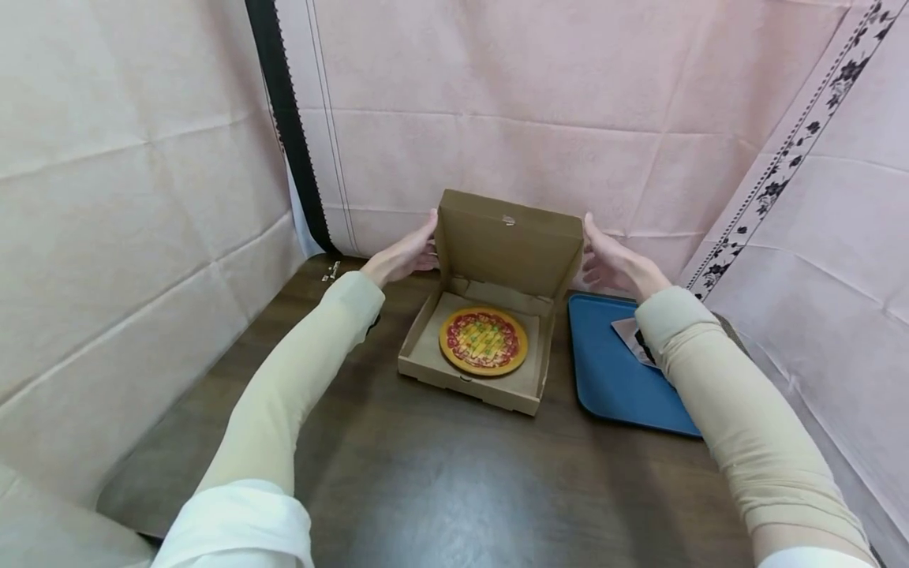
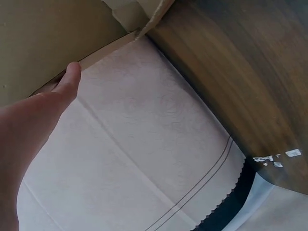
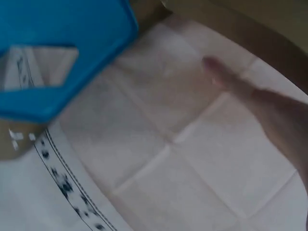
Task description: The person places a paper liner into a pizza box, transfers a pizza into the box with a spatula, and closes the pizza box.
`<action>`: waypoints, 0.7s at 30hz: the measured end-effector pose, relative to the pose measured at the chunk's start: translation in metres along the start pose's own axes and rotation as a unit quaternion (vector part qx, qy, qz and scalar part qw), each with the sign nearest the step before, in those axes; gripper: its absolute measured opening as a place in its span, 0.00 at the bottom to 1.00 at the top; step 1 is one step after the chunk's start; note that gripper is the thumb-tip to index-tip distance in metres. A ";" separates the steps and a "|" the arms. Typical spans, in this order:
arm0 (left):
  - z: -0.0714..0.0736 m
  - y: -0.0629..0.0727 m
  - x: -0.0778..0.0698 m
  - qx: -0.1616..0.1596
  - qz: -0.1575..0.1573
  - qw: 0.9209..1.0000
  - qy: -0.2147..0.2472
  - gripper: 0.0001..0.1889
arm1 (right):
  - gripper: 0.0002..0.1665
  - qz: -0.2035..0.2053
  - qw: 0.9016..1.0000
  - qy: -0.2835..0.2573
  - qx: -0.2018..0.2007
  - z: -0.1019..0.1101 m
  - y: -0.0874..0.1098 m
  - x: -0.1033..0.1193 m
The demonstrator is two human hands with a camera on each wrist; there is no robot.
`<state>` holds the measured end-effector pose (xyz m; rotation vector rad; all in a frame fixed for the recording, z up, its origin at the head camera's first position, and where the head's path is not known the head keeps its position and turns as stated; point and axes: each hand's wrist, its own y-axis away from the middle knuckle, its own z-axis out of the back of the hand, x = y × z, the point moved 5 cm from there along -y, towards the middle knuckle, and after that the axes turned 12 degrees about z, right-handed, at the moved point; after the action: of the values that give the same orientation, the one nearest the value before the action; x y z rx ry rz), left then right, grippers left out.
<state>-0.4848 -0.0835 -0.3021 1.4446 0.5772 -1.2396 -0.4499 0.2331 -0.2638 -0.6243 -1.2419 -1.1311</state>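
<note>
A cardboard pizza box [image 1: 431,367] stands with its lid [image 1: 507,244] raised and leaning back. Inside lies a round toy-like pizza [image 1: 484,341] with a yellow and red top. At the lid's left side is my left hand [image 1: 406,256], its thumb extended along the edge; in the left wrist view the thumb [image 2: 70,82] meets that edge, while the other fingers are mostly hidden. My right hand [image 1: 616,262] is beside the lid's right side. A gap shows between its thumb [image 3: 219,74] and the cardboard in the blurred right wrist view.
A blue tray [image 1: 614,394] lies right of the box, with a flat card-like piece [image 1: 632,339] on it, partly behind the right sleeve. Pale cloth [image 1: 497,95] hangs behind the dark wooden table [image 1: 454,481]. Small silvery scraps [image 1: 331,271] are at the back left corner.
</note>
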 end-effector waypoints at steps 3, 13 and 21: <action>-0.002 0.002 -0.005 -0.005 0.001 1.000 0.001 0.43 | 0.67 -0.015 0.993 -0.096 0.065 -0.008 -0.004 -0.011; -0.002 0.006 -0.013 -0.033 0.006 0.999 0.006 0.43 | 0.66 -0.011 0.985 -0.159 0.071 -0.016 -0.009 -0.006; 0.000 0.007 -0.009 -0.033 0.000 0.999 0.005 0.41 | 0.61 -0.008 0.984 -0.175 0.031 -0.021 -0.013 -0.008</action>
<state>-0.4822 -0.0831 -0.2907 1.3968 0.6198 -1.2022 -0.4527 0.2124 -0.2793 -0.7900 -1.5778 -1.0178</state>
